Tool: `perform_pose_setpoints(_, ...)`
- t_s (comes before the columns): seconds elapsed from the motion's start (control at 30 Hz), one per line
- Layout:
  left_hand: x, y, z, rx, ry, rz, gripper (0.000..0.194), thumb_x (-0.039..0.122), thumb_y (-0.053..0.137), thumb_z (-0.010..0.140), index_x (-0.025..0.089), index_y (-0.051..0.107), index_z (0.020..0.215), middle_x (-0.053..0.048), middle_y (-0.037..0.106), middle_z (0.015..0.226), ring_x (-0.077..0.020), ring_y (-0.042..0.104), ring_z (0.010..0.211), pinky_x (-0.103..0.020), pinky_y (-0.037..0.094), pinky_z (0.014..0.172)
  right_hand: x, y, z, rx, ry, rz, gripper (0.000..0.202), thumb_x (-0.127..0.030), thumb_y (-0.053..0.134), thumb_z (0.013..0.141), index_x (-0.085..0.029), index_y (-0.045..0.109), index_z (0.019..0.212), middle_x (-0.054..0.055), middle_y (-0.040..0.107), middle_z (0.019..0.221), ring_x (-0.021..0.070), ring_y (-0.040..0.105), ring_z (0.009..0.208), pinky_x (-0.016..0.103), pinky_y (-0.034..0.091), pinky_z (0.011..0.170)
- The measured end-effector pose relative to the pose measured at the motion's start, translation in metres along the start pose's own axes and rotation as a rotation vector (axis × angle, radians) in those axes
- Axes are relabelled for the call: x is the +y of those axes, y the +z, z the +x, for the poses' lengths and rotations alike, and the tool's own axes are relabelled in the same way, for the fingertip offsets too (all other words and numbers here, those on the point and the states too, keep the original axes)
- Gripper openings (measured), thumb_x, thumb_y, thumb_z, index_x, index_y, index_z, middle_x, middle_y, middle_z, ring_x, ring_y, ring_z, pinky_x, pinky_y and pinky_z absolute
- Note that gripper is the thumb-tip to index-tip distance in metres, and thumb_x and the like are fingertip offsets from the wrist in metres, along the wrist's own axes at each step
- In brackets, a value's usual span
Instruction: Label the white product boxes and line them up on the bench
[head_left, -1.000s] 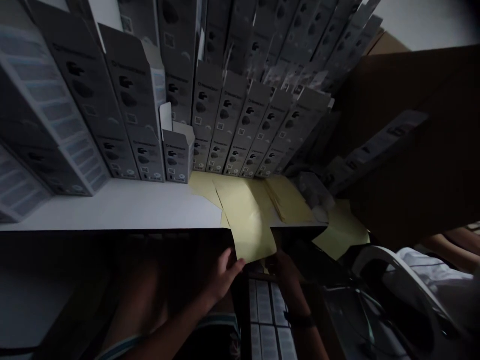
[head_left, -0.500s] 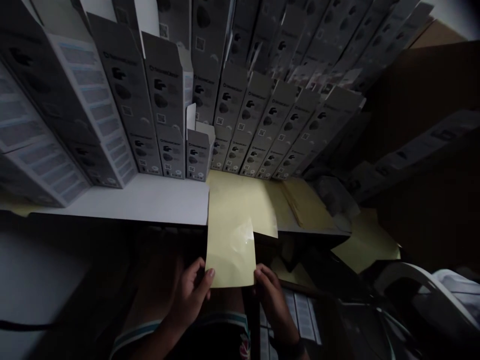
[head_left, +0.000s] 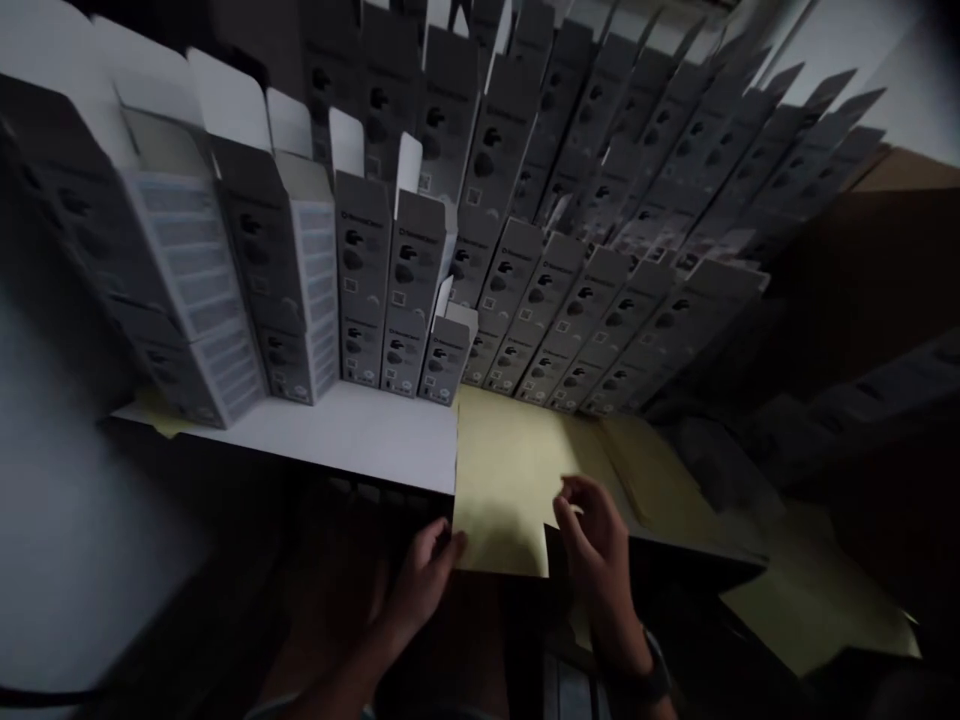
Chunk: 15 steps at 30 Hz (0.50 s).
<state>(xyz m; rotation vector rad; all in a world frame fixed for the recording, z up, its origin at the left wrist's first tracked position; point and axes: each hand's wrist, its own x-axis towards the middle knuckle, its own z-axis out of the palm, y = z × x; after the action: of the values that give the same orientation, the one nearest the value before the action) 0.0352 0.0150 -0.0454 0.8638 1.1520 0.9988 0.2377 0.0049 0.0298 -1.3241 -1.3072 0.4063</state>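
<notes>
A pale yellow paper sheet (head_left: 499, 470) lies on the white tabletop, its near end sticking out past the front edge. My left hand (head_left: 426, 572) pinches the sheet's near left corner between thumb and fingers. Over the right side of the sheet hovers my right hand (head_left: 596, 535), a dark band on its wrist. Its fingers are bent, with a gap to the thumb, and I see nothing between them. A shadow falls across the sheet's near end.
Tall grey printed boxes (head_left: 412, 290), several with white flaps raised, stand in rows behind the sheet. White tabletop (head_left: 360, 430) shows on the left. More yellow sheets (head_left: 652, 475) lie to the right, and another yellow sheet (head_left: 817, 590) sits lower at the far right.
My right hand has let go of the sheet's near right corner and moved up and right. My left hand keeps its corner. The view has shifted, so the boxes appear lower and further right.
</notes>
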Motion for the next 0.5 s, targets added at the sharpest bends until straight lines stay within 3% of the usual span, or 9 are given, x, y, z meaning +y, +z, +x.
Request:
perform_pose_setpoints(0.1, 0.001, -0.001, 0.005, -0.022, -0.038, 0.063, 0.066, 0.071, 0.072, 0.063, 0.016, 0.065, 0.098, -0.008, 0.071, 0.096, -0.0218, 0.065, 0.089, -0.023, 0.049, 0.063, -0.032, 0.036, 0.067, -0.222, -0.15, 0.019, 0.061, -0.04, 0.069, 0.084, -0.023, 0.048, 0.139, 0.011, 0.058, 0.114, 0.0184, 0.06, 0.095, 0.026, 0.049, 0.067)
perform_pose_setpoints(0.17, -0.001, -0.003, 0.005, -0.029, -0.056, 0.035, 0.071, 0.073, 0.072, 0.063, 0.017, 0.064, 0.106, -0.009, 0.071, 0.106, -0.0237, 0.066, 0.096, -0.025, 0.052, 0.067, -0.043, 0.067, 0.118, -0.25, -0.184, -0.019, 0.066, -0.041, 0.071, 0.081, -0.019, 0.05, 0.139, 0.013, 0.057, 0.116, 0.0178, 0.059, 0.089, 0.03, 0.05, 0.072)
perform_pose_setpoints(0.27, -0.006, -0.011, 0.002, -0.098, 0.021, 0.024, 0.067, 0.068, 0.071, 0.069, 0.019, 0.061, 0.115, -0.01, 0.069, 0.116, -0.0227, 0.066, 0.103, -0.028, 0.054, 0.079, -0.047, 0.113, 0.182, -0.239, -0.214, -0.156, 0.062, -0.036, 0.074, 0.078, -0.013, 0.058, 0.133, 0.016, 0.06, 0.112, 0.0181, 0.056, 0.086, 0.036, 0.049, 0.083)
perform_pose_setpoints(0.33, -0.011, -0.023, 0.001, -0.127, 0.095, 0.109, 0.063, 0.062, 0.071, 0.073, 0.02, 0.06, 0.119, -0.009, 0.07, 0.113, -0.0213, 0.067, 0.098, -0.029, 0.054, 0.082, -0.047, 0.139, 0.205, -0.261, -0.282, -0.212, 0.045, -0.03, 0.073, 0.077, -0.01, 0.068, 0.117, 0.012, 0.065, 0.098, 0.0196, 0.055, 0.088, 0.035, 0.047, 0.086)
perform_pose_setpoints(0.4, -0.015, -0.04, -0.001, -0.08, 0.176, 0.218, 0.062, 0.058, 0.072, 0.074, 0.019, 0.058, 0.12, -0.007, 0.071, 0.104, -0.0201, 0.067, 0.091, -0.031, 0.054, 0.081, -0.048, 0.157, 0.215, -0.274, -0.322, -0.234, 0.023, -0.024, 0.07, 0.078, -0.009, 0.072, 0.095, 0.008, 0.065, 0.083, 0.0191, 0.055, 0.085, 0.034, 0.045, 0.086)
perform_pose_setpoints(0.5, -0.014, -0.07, -0.008, 0.049, 0.262, 0.329, 0.054, 0.052, 0.069, 0.076, 0.019, 0.058, 0.117, -0.005, 0.07, 0.099, -0.0194, 0.066, 0.091, -0.032, 0.054, 0.082, -0.052, 0.162, 0.216, -0.238, -0.328, -0.242, 0.01, -0.017, 0.063, 0.08, -0.011, 0.068, 0.073, 0.007, 0.064, 0.077, 0.0177, 0.054, 0.082, 0.032, 0.044, 0.085)
